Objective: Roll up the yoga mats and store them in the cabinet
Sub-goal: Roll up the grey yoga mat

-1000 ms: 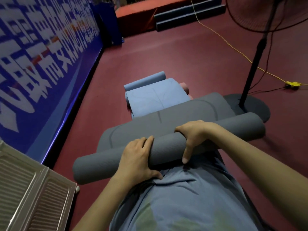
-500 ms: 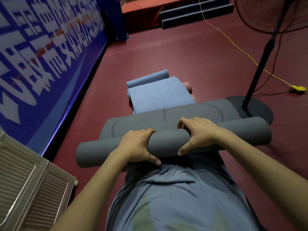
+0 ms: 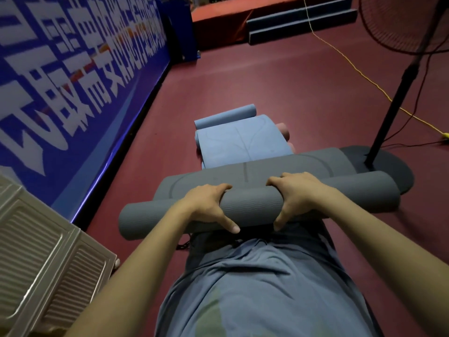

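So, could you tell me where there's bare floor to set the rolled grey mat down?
Bare red floor runs between the blue banner wall and the blue mat. More lies beyond the mats, left of the yellow cable. It's crowded ahead, and at right by the fan base.

The fingertips of the left hand (image 3: pixel 209 203) and right hand (image 3: pixel 295 194) are hidden behind the grey mat roll (image 3: pixel 255 203), and the roll covers the near part of its own flat sheet. At 1 o'clock the fan (image 3: pixel 398 23) head is cut by the top and right edges. At 8 o'clock the louvred cabinet (image 3: pixel 48 259) runs off the left edge, and a pink roll (image 3: pixel 284 130) shows only its end behind the blue mat (image 3: pixel 243 142).
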Motion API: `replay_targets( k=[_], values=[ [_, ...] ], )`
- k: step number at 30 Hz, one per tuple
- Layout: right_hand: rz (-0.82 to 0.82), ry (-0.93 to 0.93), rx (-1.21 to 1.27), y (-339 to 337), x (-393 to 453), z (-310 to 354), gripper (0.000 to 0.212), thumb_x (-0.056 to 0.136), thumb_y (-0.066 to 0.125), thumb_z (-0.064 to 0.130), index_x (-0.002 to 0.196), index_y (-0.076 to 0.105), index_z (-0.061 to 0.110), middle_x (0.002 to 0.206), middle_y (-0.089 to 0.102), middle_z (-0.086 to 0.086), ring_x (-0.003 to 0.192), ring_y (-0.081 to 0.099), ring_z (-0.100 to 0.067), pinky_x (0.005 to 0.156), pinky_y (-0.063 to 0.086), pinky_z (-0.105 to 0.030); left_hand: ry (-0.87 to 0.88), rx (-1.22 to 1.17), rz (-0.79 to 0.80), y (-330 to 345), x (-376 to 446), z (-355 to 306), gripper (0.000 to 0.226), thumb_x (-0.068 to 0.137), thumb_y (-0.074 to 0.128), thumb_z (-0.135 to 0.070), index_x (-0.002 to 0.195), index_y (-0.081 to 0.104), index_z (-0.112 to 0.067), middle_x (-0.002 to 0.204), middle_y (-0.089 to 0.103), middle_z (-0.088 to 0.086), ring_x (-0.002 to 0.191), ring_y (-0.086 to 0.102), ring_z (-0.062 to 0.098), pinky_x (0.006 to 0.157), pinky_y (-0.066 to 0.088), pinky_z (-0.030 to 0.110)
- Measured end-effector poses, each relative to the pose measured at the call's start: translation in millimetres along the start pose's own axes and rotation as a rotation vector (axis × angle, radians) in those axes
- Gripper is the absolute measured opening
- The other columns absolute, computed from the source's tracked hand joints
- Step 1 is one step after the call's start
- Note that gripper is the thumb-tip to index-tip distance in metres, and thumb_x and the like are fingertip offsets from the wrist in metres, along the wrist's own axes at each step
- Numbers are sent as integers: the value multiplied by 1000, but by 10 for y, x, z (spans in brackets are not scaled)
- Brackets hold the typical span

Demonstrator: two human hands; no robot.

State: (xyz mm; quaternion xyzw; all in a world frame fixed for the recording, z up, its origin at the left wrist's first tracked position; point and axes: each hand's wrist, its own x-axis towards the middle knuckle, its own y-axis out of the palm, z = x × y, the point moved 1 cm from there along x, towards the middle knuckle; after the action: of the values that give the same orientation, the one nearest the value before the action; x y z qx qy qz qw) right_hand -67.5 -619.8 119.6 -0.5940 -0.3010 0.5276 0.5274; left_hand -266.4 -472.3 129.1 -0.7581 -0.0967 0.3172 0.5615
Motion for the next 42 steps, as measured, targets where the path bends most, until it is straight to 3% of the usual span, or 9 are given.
replay_targets(
  k=[6,10,14,17,23,29,33,37,42],
  values=[
    [120,-19,-8,-111,110,28,113,45,89,68,141,40,35,128,53,2,113,58,-25,87,45,-38,-41,188,-354,340,-189,-38,134,41,76,-89,154,33,-31,145,55,-8,129,54,18,106,38,35],
    [137,-21,59,-126,147,13,108,45,91,64,137,44,35,124,55,8,111,59,-22,89,49,-39,8,224,-438,468,-168,9,158,36,80,-85,163,5,-30,146,49,-3,137,45,24,112,36,40],
    [127,-32,70,-152,166,40,105,44,92,64,134,47,34,120,56,10,110,60,-20,83,45,-35,-4,280,-511,572,-134,87,154,30,77,-87,161,26,-22,132,61,-1,119,59,24,100,43,40],
    [78,-26,88,-102,151,40,110,41,88,73,136,46,35,119,58,12,111,60,-19,83,45,-36,4,329,-466,472,-69,107,132,35,73,-90,146,45,-25,123,65,-6,112,62,21,95,42,38],
    [-89,-54,69,29,62,0,96,44,80,79,126,48,40,114,63,16,106,60,-16,77,40,-36,73,386,-324,159,61,124,92,42,72,-84,116,55,-32,104,69,-9,94,66,22,75,46,37],
    [-222,10,-89,198,83,15,88,46,84,65,115,42,30,113,58,5,105,56,-25,82,37,-42,77,281,-134,-96,242,81,89,36,82,-78,110,58,-35,97,66,-10,87,60,20,70,47,35],
    [-148,-9,-82,25,191,10,83,45,85,61,109,43,28,103,63,4,93,60,-25,71,39,-37,29,204,-144,-3,221,112,101,37,80,-84,122,53,-35,111,68,-9,98,63,23,81,52,40],
    [-48,2,-73,-95,299,-2,98,46,88,61,127,45,27,110,63,2,95,60,-24,72,45,-36,27,241,-325,191,145,121,132,41,72,-91,150,36,-27,132,61,-6,119,58,22,101,43,41],
    [62,16,-18,-202,385,-24,108,39,91,64,132,48,30,117,63,4,101,60,-23,84,52,-38,-3,252,-509,441,151,99,131,36,80,-85,145,43,-23,135,57,-2,124,53,23,107,37,40]
  ],
)
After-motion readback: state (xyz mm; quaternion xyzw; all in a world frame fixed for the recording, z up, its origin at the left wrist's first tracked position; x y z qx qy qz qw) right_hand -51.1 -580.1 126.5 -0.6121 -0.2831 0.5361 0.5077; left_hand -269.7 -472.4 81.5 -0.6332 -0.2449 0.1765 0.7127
